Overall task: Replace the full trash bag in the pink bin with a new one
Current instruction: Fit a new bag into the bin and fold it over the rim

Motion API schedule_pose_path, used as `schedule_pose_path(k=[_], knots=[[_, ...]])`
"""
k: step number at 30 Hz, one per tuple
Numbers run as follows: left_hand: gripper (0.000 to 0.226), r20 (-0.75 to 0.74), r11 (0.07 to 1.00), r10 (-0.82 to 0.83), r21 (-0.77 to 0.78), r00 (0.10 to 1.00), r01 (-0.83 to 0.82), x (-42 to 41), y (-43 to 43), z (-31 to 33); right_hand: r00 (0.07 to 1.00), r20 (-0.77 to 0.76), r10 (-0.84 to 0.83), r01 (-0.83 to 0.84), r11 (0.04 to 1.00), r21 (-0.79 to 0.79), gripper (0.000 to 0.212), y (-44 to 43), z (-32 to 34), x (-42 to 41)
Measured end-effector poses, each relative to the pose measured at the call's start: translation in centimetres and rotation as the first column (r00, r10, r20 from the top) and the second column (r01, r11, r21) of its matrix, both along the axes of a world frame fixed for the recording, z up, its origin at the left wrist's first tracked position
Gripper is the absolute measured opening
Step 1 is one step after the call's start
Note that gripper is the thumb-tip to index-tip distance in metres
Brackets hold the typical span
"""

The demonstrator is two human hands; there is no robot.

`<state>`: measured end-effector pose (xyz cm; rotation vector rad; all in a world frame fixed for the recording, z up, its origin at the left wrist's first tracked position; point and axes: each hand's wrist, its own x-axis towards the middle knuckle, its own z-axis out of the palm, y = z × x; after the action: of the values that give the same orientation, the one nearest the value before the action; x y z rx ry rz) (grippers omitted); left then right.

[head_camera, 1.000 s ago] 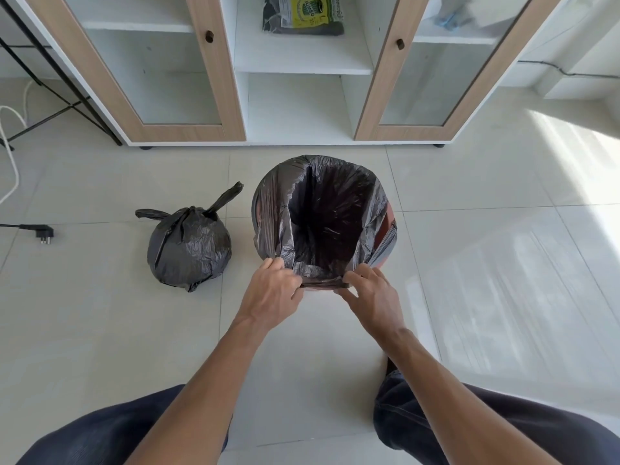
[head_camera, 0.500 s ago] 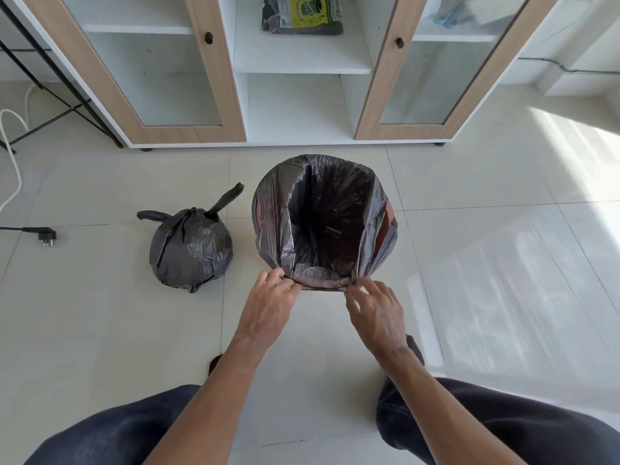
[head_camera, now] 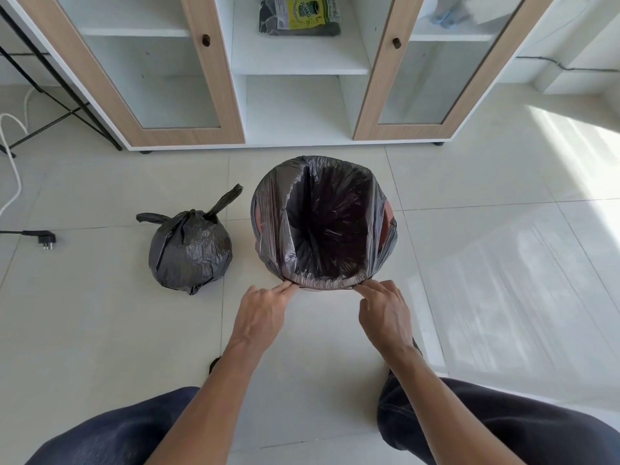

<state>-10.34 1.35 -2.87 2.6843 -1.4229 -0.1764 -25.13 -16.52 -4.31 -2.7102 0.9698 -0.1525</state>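
Note:
The pink bin [head_camera: 389, 226] stands on the tiled floor, and only slivers of pink show at its sides. A new black trash bag [head_camera: 328, 223] lines it, open at the top, with its edge folded over the rim. My left hand [head_camera: 261, 313] and my right hand [head_camera: 385, 317] are at the near rim, a bin-width apart, with their fingertips pinching the bag's folded edge. The full black bag [head_camera: 189, 250], tied shut with two ears sticking up, sits on the floor just left of the bin.
A white cabinet [head_camera: 298, 109] with wood-framed glass doors stands behind the bin; a pack of trash bags [head_camera: 298, 15] lies on its middle shelf. A black power plug [head_camera: 47, 238], a white cable [head_camera: 13, 162] and a black frame are at the left. My knees fill the bottom corners.
Both hands slid apart along the near rim and a little down, from a close grip at the middle to the rim's two near corners. The bag's edge lies flatter over the rim.

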Motion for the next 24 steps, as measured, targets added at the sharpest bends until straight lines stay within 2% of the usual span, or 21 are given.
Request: schedule_pose_path(k=[5, 11, 15, 17, 19, 22, 24], knots=[[0.05, -0.092, 0.996, 0.08, 0.041, 0.993, -0.076, -0.1, 0.0, 0.5, 0.998, 0.015, -0.054, 0.051, 0.992, 0.119, 0.067, -1.1, 0.0, -0.4], [0.05, -0.096, 0.997, 0.079, 0.007, 0.992, -0.078, -0.1, 0.0, 0.1, 0.979, 0.053, -0.199, 0.171, 0.928, 0.332, 0.068, -2.6, -0.8, 0.1], [0.049, -0.084, 0.996, 0.072, -0.036, 0.994, -0.076, 0.0, 0.2, 0.0, 0.943, 0.054, -0.33, 0.253, 0.81, 0.529, 0.059, -3.9, -1.3, 0.5], [0.047, -0.095, 0.995, 0.083, -0.049, 0.992, -0.088, 0.1, 0.3, -0.2, 0.903, 0.02, -0.429, 0.309, 0.683, 0.662, 0.059, -4.8, -1.5, 0.4], [0.044, -0.108, 0.996, 0.076, -0.048, 0.991, -0.081, 0.2, 0.3, -0.6, 0.844, 0.019, -0.536, 0.362, 0.595, 0.718, 0.056, -5.3, -1.5, 0.3], [0.039, -0.132, 0.995, 0.059, -0.071, 0.989, -0.069, 0.2, 0.1, -1.2, 0.764, 0.185, -0.618, 0.424, 0.697, 0.578, 0.04, -5.5, -0.3, 1.4], [0.038, -0.163, 0.99, 0.066, -0.117, 0.984, -0.085, 0.3, 0.0, -1.2, 0.769, 0.29, -0.57, 0.412, 0.789, 0.457, 0.031, -6.1, 1.0, 3.2]])
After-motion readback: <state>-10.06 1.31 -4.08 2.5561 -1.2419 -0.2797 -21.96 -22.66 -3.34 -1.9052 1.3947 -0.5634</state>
